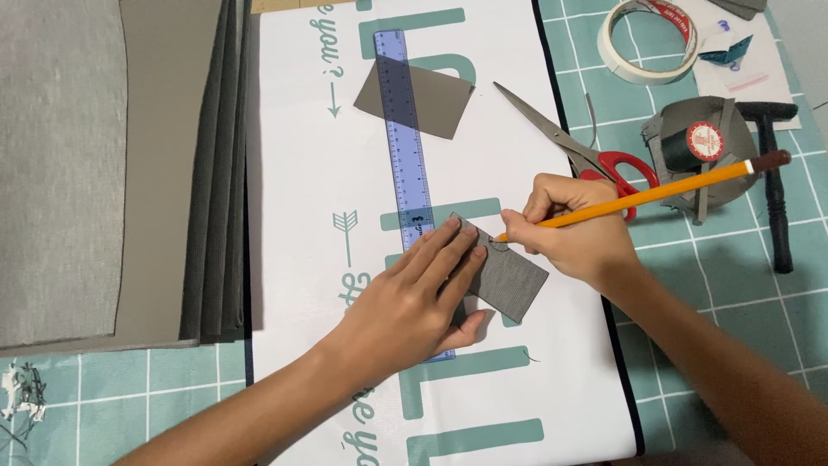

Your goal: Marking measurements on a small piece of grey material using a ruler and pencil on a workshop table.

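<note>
My left hand (423, 293) lies flat with fingers spread, pressing a small grey fabric rectangle (511, 280) down onto a white sheet with teal lettering (302, 173). My right hand (573, 229) grips an orange pencil (655, 194) whose tip touches the top edge of that fabric piece. A translucent blue ruler (404, 138) runs lengthwise under my left hand. A second, larger grey fabric piece (435, 103) lies farther up, partly under the ruler.
Red-handled scissors (595, 155) lie just beyond my right hand. A roll of tape (647, 43), a thread spool (703, 142) on grey fabric and a black tool (776, 190) sit at the right on a teal grid mat (733, 285). Stacked grey fabric sheets (112, 164) fill the left.
</note>
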